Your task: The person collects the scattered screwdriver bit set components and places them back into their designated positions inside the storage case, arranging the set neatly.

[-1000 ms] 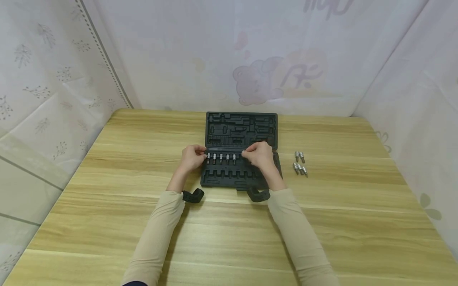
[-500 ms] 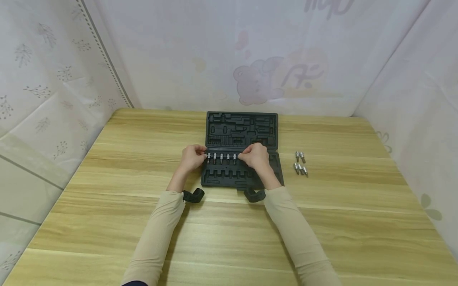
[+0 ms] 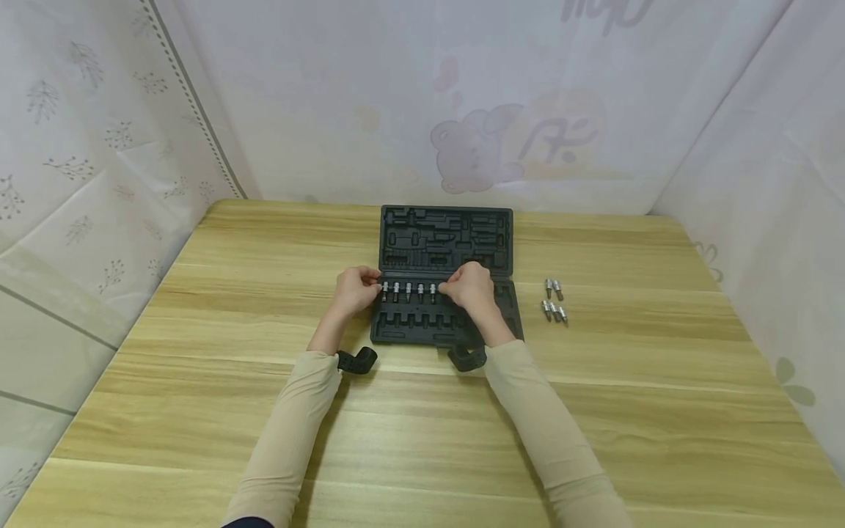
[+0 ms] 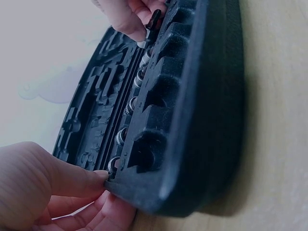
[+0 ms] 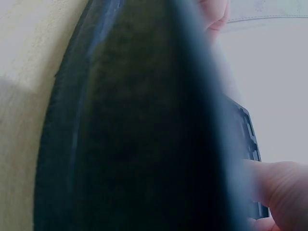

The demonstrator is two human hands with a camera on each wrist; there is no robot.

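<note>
A black tool case (image 3: 446, 239) lies open in the middle of the wooden table. A row of several bit sockets (image 3: 408, 292) stands in its near half along the hinge. My left hand (image 3: 375, 281) grips the case's left edge beside the leftmost socket; in the left wrist view its thumb and fingers (image 4: 98, 180) pinch the case's corner (image 4: 159, 192). At the right end of the row my right hand (image 3: 445, 290) pinches a dark bit socket (image 4: 153, 20). The right wrist view is mostly filled by the blurred dark case (image 5: 139, 130), with a thumb (image 5: 279, 187) at its edge.
Several loose bit sockets (image 3: 553, 301) lie on the table (image 3: 198, 411) to the right of the case. Pale patterned curtains (image 3: 462, 110) close in the table at the back and both sides. Bare wood stretches in front of the case.
My right hand has slid a little to the left along the socket row, and its forearm followed. The left hand and the case have stayed put.
</note>
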